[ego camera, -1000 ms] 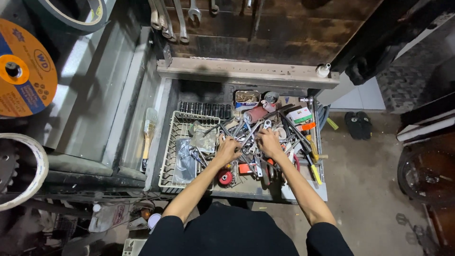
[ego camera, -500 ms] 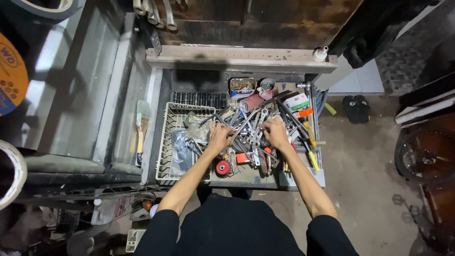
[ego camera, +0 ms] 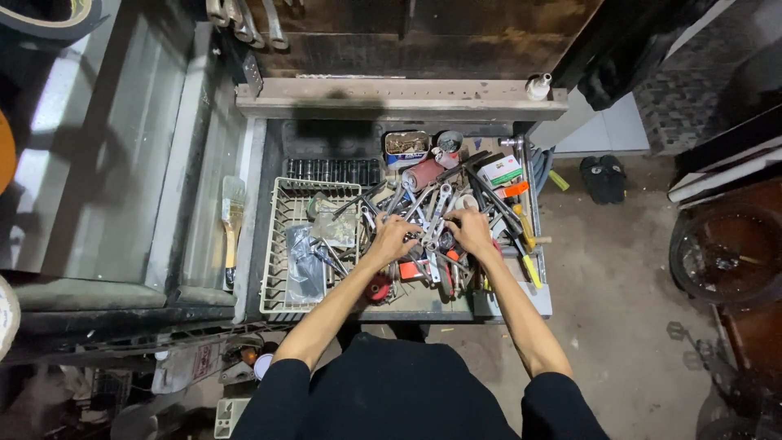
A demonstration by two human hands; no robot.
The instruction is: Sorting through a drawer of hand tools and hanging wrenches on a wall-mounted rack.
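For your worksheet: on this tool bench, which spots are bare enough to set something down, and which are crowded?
Bare: bench top strip along the near edge, below the tool pile. Crowded: that pile under left hand and right hand; wire basket holds bags.

We've only 1 view, the head cam; it sits high above the workbench (ego camera: 407, 305), looking nearly straight down; our arms enter from the bottom edge, w/ left hand (ego camera: 392, 239) & right hand (ego camera: 473, 231) near frame centre; fairly far off, so floor (ego camera: 619, 318) & tool wall (ego camera: 423, 37) fit in too.
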